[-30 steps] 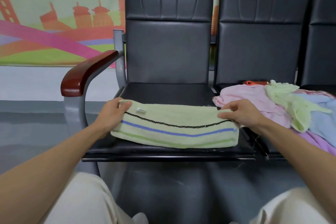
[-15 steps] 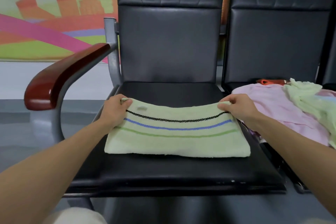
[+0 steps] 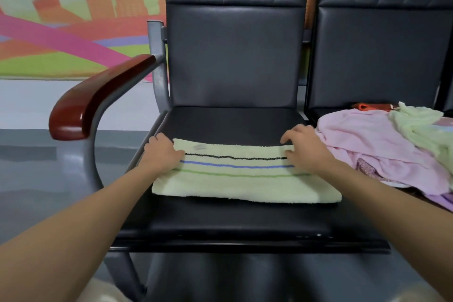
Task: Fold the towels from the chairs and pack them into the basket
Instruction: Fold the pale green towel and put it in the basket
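A pale green towel (image 3: 245,184) with black, blue and green stripes lies folded flat on the black seat (image 3: 220,223) of the left chair. My left hand (image 3: 160,154) pinches its far left corner, thumb on top. At the far right corner my right hand (image 3: 306,148) grips the edge, fingers curled over it and thumb on the cloth. No basket is in view.
On the right chair sits a loose heap: a pink towel (image 3: 367,137), a pale green towel (image 3: 421,125) and an orange item (image 3: 367,106) behind them. A red-brown armrest (image 3: 98,95) stands left of the seat. A grey floor lies beyond.
The folded towel has moved from the seat's front edge toward its middle and lies flatter. Both hands stay at its far corners. The view has come closer.
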A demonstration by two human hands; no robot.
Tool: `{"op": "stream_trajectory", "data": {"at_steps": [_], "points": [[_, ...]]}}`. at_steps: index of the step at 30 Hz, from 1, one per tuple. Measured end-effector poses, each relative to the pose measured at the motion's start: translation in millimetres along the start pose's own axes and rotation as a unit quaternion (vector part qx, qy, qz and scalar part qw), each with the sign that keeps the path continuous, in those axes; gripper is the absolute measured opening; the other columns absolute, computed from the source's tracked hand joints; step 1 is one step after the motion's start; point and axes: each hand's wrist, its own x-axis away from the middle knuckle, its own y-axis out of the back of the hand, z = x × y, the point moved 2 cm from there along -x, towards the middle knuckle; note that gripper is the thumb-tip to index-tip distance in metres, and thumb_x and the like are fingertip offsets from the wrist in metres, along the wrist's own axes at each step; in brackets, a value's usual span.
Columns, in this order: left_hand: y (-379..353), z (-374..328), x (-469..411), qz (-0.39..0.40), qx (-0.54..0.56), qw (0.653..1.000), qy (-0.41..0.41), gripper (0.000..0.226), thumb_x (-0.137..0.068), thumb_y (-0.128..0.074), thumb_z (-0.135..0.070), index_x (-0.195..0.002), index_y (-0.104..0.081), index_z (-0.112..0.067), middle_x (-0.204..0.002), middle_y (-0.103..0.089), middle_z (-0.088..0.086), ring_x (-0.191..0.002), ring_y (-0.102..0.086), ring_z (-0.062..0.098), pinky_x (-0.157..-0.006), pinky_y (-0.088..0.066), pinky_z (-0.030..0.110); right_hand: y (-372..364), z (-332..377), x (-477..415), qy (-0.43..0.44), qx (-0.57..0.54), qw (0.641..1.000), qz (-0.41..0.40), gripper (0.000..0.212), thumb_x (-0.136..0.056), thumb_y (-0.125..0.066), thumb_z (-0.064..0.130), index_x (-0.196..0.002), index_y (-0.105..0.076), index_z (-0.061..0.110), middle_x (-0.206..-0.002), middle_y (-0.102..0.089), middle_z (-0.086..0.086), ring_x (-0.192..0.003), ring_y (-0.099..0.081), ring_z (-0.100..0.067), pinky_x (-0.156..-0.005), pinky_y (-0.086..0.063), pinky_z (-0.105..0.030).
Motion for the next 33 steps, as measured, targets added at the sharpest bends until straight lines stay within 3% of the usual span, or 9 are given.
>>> {"op": "stream_trajectory", "data": {"at_steps": [3,5,9,13,16,19,26,29,33], "points": [[-0.8,7.1,17.6,0.051,-0.134,0.989,0.047,0.083,-0.088,-0.051,-0.061,-0.140,-0.034,0.002,-0.145,-0.036,0.019,-0.135,-0.031,0.035,-0.109,-0.032,0.042,-6.9,23.6,15.5,0.046,-0.072,0.993,0.076,0.025,-0.089,-0.060,0.024,-0.113,-0.062,0.019,-0.115,-0.052,-0.001,-0.115,-0.041,-0.020,-0.085,-0.028,-0.024],[4.0,7.6,28.1,0.087,-0.154,0.983,0.051,0.073,-0.088,-0.049,-0.062,-0.135,-0.043,-0.006,-0.144,-0.038,0.018,-0.135,-0.031,0.034,-0.108,-0.031,0.041,-13.8,29.8,24.2,0.050,-0.077,0.989,0.118,0.029,-0.090,-0.059,0.031,-0.117,-0.061,0.020,-0.119,-0.053,-0.001,-0.118,-0.043,-0.020,-0.095,-0.036,-0.029],[10.8,2.2,37.2,0.105,-0.019,0.994,0.035,0.025,-0.088,-0.059,-0.030,-0.076,-0.049,-0.011,-0.084,-0.054,0.004,-0.075,-0.051,0.019,-0.061,-0.037,0.028,-10.9,31.7,34.4,0.054,-0.090,0.987,0.125,0.033,-0.090,-0.062,0.031,-0.120,-0.062,0.018,-0.124,-0.056,-0.002,-0.119,-0.048,-0.018,-0.098,-0.038,-0.027],[17.9,-7.7,42.7,0.108,0.139,0.982,0.074,0.015,-0.088,-0.061,-0.019,-0.085,-0.050,-0.009,-0.093,-0.059,0.008,-0.080,-0.058,0.021,-0.068,-0.047,0.029,-6.5,32.5,39.9,0.075,-0.102,0.983,0.130,0.033,-0.090,-0.063,0.029,-0.120,-0.062,0.017,-0.126,-0.056,0.000,-0.119,-0.048,-0.015,-0.099,-0.038,-0.025],[26.3,-5.5,44.1,0.195,0.374,0.888,0.186,0.031,-0.080,-0.074,-0.014,-0.105,-0.059,-0.003,-0.101,-0.069,0.015,-0.084,-0.070,0.029,-0.078,-0.058,0.045,-4.8,30.7,40.4,0.078,-0.110,0.982,0.133,0.033,-0.090,-0.063,0.029,-0.120,-0.062,0.018,-0.126,-0.056,0.001,-0.119,-0.048,-0.014,-0.099,-0.038,-0.024],[29.6,-11.0,50.1,0.223,0.493,0.811,0.222,0.020,-0.084,-0.070,-0.013,-0.100,-0.063,-0.004,-0.085,-0.072,0.013,-0.059,-0.069,0.024,-0.053,-0.059,0.040,-4.3,30.1,41.1,0.077,-0.118,0.980,0.140,0.033,-0.089,-0.064,0.028,-0.120,-0.063,0.018,-0.125,-0.056,0.001,-0.119,-0.049,-0.014,-0.100,-0.039,-0.025],[27.1,-66.0,64.0,0.203,0.599,0.766,0.118,0.006,-0.093,-0.057,-0.009,-0.098,-0.058,-0.007,-0.094,-0.065,0.011,-0.076,-0.066,0.019,-0.053,-0.058,0.029,8.3,13.7,43.8,0.040,-0.186,0.976,0.109,0.025,-0.085,-0.067,0.026,-0.110,-0.065,0.022,-0.115,-0.061,0.006,-0.103,-0.056,-0.011,-0.085,-0.041,-0.022],[20.5,-100.7,72.9,0.230,0.618,0.747,0.080,0.004,-0.092,-0.058,-0.010,-0.088,-0.057,-0.011,-0.078,-0.060,0.005,-0.061,-0.063,0.014,-0.056,-0.055,0.023,23.3,-10.4,48.1,-0.017,-0.218,0.975,0.040,0.016,-0.087,-0.064,0.023,-0.103,-0.067,0.023,-0.109,-0.064,0.007,-0.095,-0.060,-0.010,-0.078,-0.041,-0.021],[1.5,-141.3,78.5,0.210,0.569,0.794,0.034,0.014,-0.084,-0.066,-0.005,-0.095,-0.059,-0.010,-0.088,-0.056,0.006,-0.076,-0.059,0.019,-0.069,-0.049,0.027,40.7,-48.0,59.3,-0.101,-0.248,0.963,-0.045,0.011,-0.086,-0.062,0.016,-0.090,-0.068,0.023,-0.097,-0.069,0.006,-0.091,-0.064,-0.015,-0.068,-0.042,-0.013]]}}
